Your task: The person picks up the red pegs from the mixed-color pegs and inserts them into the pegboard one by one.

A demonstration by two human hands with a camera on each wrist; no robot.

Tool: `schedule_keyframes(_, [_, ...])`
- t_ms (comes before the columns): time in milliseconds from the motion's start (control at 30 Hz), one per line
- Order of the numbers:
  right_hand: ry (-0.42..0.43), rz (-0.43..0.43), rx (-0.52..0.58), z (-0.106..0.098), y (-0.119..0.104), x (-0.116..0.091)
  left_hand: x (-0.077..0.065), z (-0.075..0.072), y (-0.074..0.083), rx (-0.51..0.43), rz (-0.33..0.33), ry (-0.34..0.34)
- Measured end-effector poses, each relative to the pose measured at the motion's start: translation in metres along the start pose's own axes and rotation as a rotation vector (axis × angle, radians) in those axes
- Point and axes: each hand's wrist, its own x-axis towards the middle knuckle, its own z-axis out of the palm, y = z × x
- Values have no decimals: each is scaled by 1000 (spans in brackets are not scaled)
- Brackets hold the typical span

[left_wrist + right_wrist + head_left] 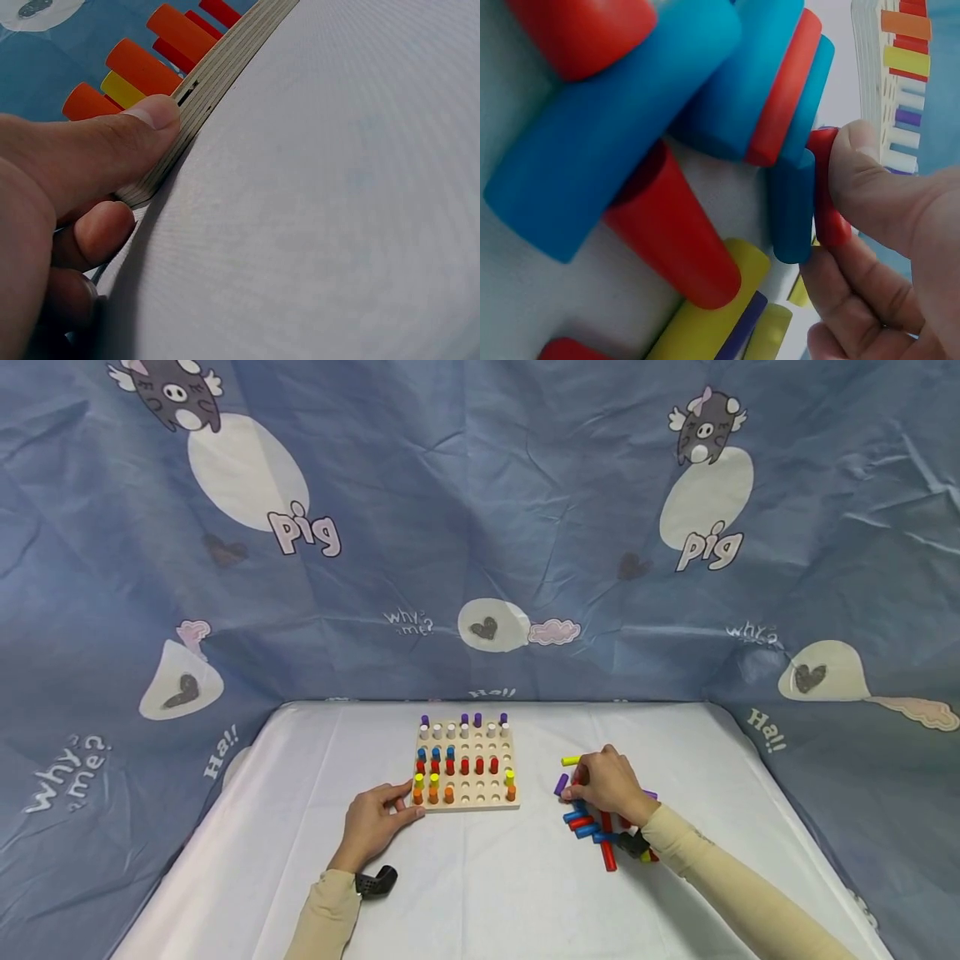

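Note:
A wooden pegboard [480, 795] carries upright pegs in rows of purple, white, blue, red, yellow and orange, with several bare holes among them. My left hand [372, 822] grips its near left corner; in the left wrist view the thumb presses the board's layered side edge [217, 79], beside orange pegs [142, 64]. Over the loose pegs at the right, my right hand [611, 783] pinches a red peg [826, 187] between thumb and fingers. A blue peg [791, 210] lies right beside that red one.
Loose red, blue, yellow and purple pegs lie heaped under and around the right hand, among them a purple peg [561, 784] and a yellow peg [571, 761]. A white cloth [480, 893] covers the table, and a blue printed curtain [480, 527] stands behind it.

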Motion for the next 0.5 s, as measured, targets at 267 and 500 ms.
schedule_keyframes(267, [5, 1, 67, -3, 0, -1, 0, 0, 1, -10, 7, 6])
schedule_keyframes(500, [6, -2, 220, -9, 0, 4, 0, 0, 0, -6, 6, 2])
